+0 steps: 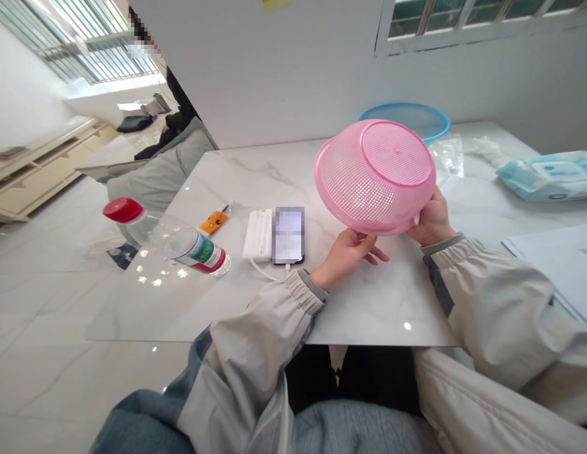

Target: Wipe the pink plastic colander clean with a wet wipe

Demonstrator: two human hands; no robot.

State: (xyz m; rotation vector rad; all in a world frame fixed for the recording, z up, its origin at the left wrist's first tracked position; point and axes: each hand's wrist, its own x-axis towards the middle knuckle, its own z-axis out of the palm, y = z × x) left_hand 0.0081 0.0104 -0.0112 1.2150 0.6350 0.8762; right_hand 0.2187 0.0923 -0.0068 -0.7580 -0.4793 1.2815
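A pink plastic colander [383,170] is held up tilted above the table, its round mesh base turned up towards me and its open side facing away. My right hand [431,219] grips it at the lower right, with the fingers partly hidden behind it. At the bottom edge of the rim is my left hand [347,257], its thumb and index finger against the rim while the other fingers extend loosely below. Behind the colander a blue mesh basket [411,120] rests against the wall and is partly covered.
Left of my hands lie a phone [288,236] on a cable, a white power bank [258,236] and an orange tag [212,222]. A red-capped bottle [193,249] stands nearer the left edge. Wipes [548,176], clear plastic [449,154] and papers [558,258] are on the right. Someone sits beyond the partition.
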